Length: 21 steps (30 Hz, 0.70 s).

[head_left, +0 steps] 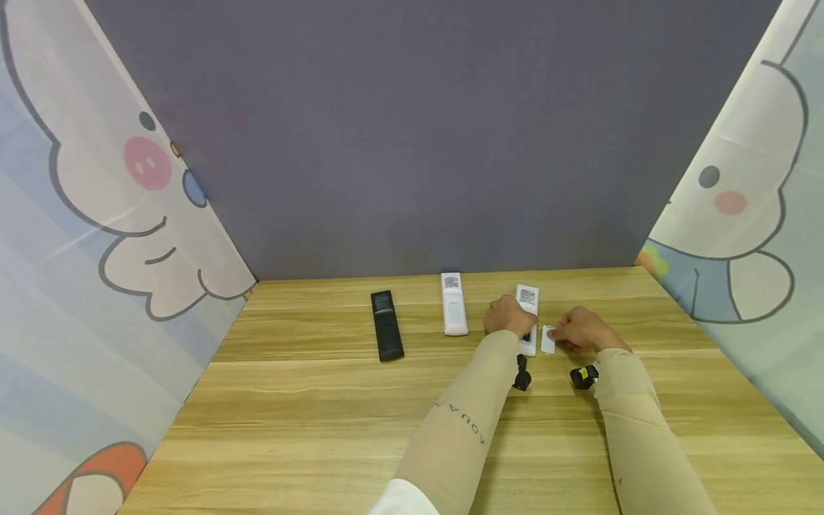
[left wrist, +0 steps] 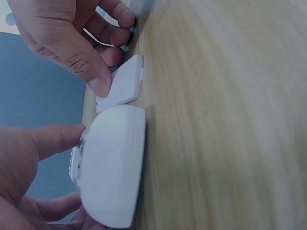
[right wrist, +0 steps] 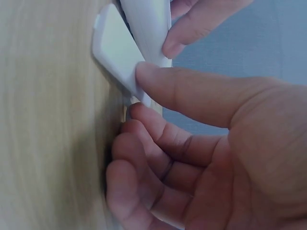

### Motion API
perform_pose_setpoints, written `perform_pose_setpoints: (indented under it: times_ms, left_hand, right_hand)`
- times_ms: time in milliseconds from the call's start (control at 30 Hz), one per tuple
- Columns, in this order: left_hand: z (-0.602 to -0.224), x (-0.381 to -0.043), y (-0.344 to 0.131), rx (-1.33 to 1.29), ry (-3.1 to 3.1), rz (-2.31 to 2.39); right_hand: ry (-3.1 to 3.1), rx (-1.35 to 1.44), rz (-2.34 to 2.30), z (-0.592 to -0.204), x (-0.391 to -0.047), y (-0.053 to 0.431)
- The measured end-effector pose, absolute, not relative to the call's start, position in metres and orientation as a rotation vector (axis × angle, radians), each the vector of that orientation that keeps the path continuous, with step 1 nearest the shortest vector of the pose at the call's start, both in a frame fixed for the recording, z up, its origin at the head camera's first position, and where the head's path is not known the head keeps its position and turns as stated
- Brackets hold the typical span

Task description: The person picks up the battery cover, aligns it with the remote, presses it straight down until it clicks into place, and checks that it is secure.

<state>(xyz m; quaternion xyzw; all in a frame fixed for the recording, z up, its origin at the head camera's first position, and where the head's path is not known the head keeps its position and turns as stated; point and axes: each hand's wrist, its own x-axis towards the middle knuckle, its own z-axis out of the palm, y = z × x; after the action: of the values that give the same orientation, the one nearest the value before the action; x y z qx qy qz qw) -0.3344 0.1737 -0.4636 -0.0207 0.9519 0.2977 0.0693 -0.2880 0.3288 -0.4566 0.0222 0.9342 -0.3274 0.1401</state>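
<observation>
A white remote control (head_left: 527,350) lies back side up on the table, with a printed label at its far end and a dark blue patch in its uncovered compartment. My left hand (head_left: 507,315) grips it from the left, thumb and fingers on its sides in the left wrist view. Just to its right, my right hand (head_left: 584,329) pinches a small white battery cover (right wrist: 116,45) between thumb and fingers. The cover (left wrist: 125,88) is tilted, one edge close to the table, beside the remote's body (left wrist: 112,165); whether they touch I cannot tell.
Another white remote (head_left: 454,306) and a black remote (head_left: 388,325) lie to the left, both back side up. Small black devices (head_left: 522,374) sit at both wrists. A grey panel (head_left: 412,143) stands behind the wooden table (head_left: 290,415), with cartoon-printed cloth (head_left: 77,300) at both sides.
</observation>
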Motion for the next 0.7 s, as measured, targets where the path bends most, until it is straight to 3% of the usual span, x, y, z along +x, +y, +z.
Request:
perform_pose_setpoints:
  times_ms: [700]
  left_hand:
    - [-0.4648, -0.3370, 0.1683, -0.048, 2.746, 1.020]
  right_hand:
    - [2.684, 0.044, -0.953, -0.4556, -0.2887, 0.3293]
